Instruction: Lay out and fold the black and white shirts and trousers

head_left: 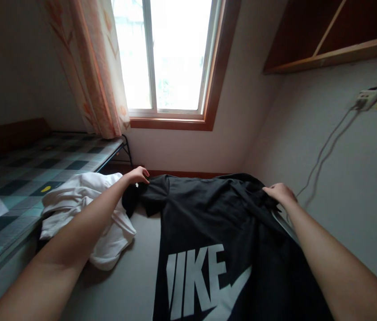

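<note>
A black T-shirt (205, 214) with large white lettering lies spread over a pale surface, its right side folded and rumpled. My left hand (137, 175) is at the sleeve on the left, thumb and finger curved with a gap between them. At the other shoulder, my right hand (280, 192) pinches the shirt's dark fabric. A crumpled white cloth (111, 243) rests beside the shirt, partly covered by my left forearm. The shirt's lower end runs out of view at the bottom.
The pale tabletop (128, 276) shows between the white cloth and the shirt. A bed with a checked cover (74, 154) stands at left. Behind are a curtain (91, 67) and window (181, 58). Cables (329, 147) hang from a wall socket (369, 99), below a wooden shelf (338, 53).
</note>
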The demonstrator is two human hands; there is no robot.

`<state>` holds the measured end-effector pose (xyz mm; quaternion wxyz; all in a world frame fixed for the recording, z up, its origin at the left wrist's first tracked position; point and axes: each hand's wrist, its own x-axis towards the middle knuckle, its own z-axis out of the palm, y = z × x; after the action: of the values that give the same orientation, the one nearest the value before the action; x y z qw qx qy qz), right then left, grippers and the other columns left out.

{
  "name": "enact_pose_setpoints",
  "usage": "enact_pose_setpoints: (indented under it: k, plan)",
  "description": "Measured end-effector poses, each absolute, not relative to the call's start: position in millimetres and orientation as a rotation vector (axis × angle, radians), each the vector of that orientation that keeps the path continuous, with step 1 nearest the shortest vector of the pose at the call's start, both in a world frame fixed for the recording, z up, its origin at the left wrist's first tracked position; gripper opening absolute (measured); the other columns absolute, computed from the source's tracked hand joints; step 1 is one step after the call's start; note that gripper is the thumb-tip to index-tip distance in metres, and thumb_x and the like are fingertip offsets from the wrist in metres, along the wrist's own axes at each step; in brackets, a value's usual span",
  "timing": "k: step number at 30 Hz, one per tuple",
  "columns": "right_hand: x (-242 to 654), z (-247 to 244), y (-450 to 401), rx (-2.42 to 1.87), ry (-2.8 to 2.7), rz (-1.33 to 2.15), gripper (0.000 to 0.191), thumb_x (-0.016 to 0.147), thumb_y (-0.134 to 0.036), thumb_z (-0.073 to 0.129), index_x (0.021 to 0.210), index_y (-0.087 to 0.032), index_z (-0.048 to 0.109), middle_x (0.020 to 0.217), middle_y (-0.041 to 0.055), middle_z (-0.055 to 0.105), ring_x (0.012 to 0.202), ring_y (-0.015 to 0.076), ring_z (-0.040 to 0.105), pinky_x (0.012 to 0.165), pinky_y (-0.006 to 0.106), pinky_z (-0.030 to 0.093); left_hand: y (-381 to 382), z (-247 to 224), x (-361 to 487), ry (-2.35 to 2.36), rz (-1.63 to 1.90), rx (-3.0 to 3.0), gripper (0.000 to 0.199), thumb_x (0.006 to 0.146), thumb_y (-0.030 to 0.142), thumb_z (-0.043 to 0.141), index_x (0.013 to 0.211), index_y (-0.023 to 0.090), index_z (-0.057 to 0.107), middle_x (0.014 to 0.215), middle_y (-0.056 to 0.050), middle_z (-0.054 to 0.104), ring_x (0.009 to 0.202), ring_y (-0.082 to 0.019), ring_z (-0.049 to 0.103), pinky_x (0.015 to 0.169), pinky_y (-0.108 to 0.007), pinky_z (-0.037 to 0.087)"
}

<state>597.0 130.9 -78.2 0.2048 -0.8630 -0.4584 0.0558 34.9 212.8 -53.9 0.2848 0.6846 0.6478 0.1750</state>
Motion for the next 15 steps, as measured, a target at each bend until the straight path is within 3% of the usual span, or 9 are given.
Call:
enact_pose_setpoints:
  k: [3, 6, 10, 15]
  plan:
    - [598, -69, 123, -2.488, -1.167, 0.248, 0.02, 0.071, -0.031, 0.064, 0.083, -0.019, 0.073, 0.092, 0.0145, 0.07, 0.093, 0.034, 0.065, 0.075, 0.041, 0.05, 199, -65, 57, 1.884, 0.458, 1.987, 0.031, 0.067, 0.033, 0.077, 0.094, 0.021, 0.069, 0.109, -0.01, 0.065, 0.115, -0.032, 0.055, 0.094, -0.041, 0.044]
    - [585, -54, 119, -2.475, -1.009, 0.12, 0.024, 0.074, -0.029, 0.063, 0.093, -0.019, 0.074, 0.094, 0.016, 0.07, 0.091, 0.0339, 0.065, 0.071, 0.041, 0.05, 171, -86, 91, 1.777, 0.393, 2.43, 0.04, 0.088, 0.048, 0.053, 0.118, 0.025, 0.063, 0.128, -0.012, 0.056, 0.121, -0.031, 0.05, 0.101, -0.047, 0.038]
    - [573, -37, 127, -2.34, -0.906, 0.03, 0.027, 0.082, -0.024, 0.053, 0.096, -0.012, 0.073, 0.077, 0.015, 0.069, 0.083, 0.0285, 0.065, 0.074, 0.04, 0.049, 143, -112, 123, 1.585, 0.272, 2.582, 0.062, 0.09, 0.064, 0.037, 0.139, 0.028, 0.048, 0.145, -0.014, 0.042, 0.138, -0.034, 0.033, 0.11, -0.058, 0.024]
    - [582, -52, 146, -2.372, -1.114, -0.083, 0.041, 0.083, -0.019, 0.047, 0.115, 0.001, 0.064, 0.103, 0.0315, 0.065, 0.099, 0.0347, 0.062, 0.08, 0.045, 0.048, 142, -122, 124, 1.648, 0.302, 2.579, 0.061, 0.091, 0.062, 0.035, 0.143, 0.031, 0.044, 0.15, -0.012, 0.038, 0.142, -0.031, 0.027, 0.114, -0.055, 0.017]
